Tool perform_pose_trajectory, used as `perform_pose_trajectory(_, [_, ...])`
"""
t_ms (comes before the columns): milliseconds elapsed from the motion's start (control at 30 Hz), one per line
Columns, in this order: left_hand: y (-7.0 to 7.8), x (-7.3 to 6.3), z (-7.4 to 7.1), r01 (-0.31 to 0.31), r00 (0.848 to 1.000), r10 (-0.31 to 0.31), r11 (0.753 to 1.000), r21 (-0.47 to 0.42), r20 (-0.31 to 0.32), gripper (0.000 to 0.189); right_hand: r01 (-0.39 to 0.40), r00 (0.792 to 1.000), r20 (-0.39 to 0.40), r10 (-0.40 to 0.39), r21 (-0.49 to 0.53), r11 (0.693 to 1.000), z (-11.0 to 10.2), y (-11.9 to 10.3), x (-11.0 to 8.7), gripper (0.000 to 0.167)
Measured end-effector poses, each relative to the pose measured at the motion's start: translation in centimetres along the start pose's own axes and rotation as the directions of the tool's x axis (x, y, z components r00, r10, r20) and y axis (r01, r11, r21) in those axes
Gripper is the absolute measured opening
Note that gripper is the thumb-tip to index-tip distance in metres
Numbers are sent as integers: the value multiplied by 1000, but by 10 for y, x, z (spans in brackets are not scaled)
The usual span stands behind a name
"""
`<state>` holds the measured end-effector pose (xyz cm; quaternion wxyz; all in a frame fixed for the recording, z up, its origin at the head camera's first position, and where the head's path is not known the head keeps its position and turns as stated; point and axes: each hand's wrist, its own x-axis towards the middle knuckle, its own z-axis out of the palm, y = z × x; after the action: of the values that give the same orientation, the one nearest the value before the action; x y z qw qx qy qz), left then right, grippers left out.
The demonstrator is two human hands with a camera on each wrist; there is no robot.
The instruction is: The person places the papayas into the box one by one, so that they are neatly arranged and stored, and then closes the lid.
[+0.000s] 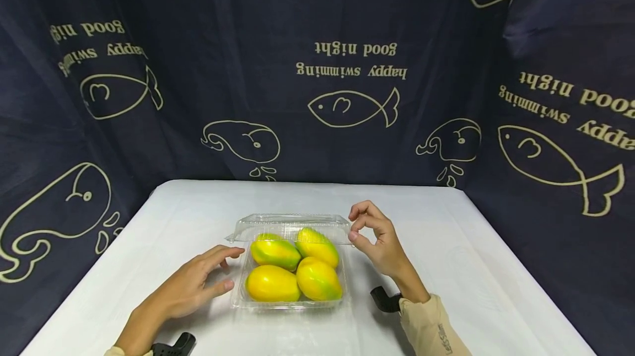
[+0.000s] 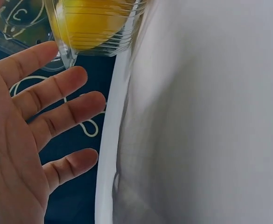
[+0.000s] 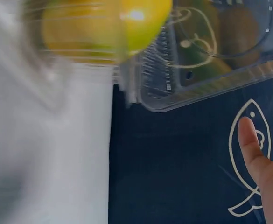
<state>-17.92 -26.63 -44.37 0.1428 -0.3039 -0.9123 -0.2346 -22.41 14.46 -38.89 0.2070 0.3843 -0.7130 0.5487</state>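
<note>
A clear plastic clamshell box [image 1: 288, 306] lies on the table, with several yellow-green mangoes [image 1: 273, 283] inside. Its lid [image 1: 292, 219] stands raised at the far side. To the left of the box is my left hand [image 1: 190, 284], fingers spread and relaxed. Its index fingertip is close to the box's left rim; whether it touches, I cannot tell. My right hand [image 1: 379, 243] is by the lid's right end, fingers loosely bent and thumb apart from them. In the right wrist view, the thumb [image 3: 249, 140] stands clear of the lid [image 3: 206, 95].
The white-covered table [image 1: 446, 257] extends around the box on all sides. Dark blue cloth [image 1: 352, 152] printed with fish and whales hangs behind and at both sides. A black wrist mount [image 1: 385, 300] sits at the right wrist, another [image 1: 176, 345] at the left.
</note>
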Motion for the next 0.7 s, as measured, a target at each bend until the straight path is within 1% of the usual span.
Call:
perform_pose_trajectory(167, [-1, 0, 0, -8, 1000, 8, 1000, -11, -1, 50, -24, 999, 25, 25, -42, 999, 1, -2, -10, 22])
perform_pose_trajectory(333, [-6, -1, -2, -50, 999, 51, 998, -28, 14, 51, -9, 998, 68, 15, -87, 996, 2, -7, -20, 25])
perform_pose_trajectory(467, [-9, -3, -3, -77, 997, 78, 995, -61, 16, 47, -22, 996, 86, 31, -102, 995, 3, -9, -30, 30])
perform_pose_trajectory(533, [-9, -3, -3, -77, 997, 78, 995, -64, 15, 45, -25, 995, 96, 35, -108, 994, 3, -9, -36, 33])
perform_pose_trajectory(700, [-6, -2, -2, -54, 998, 54, 997, -61, 10, 51, -19, 993, 111, 33, -124, 992, 5, -8, -48, 34])
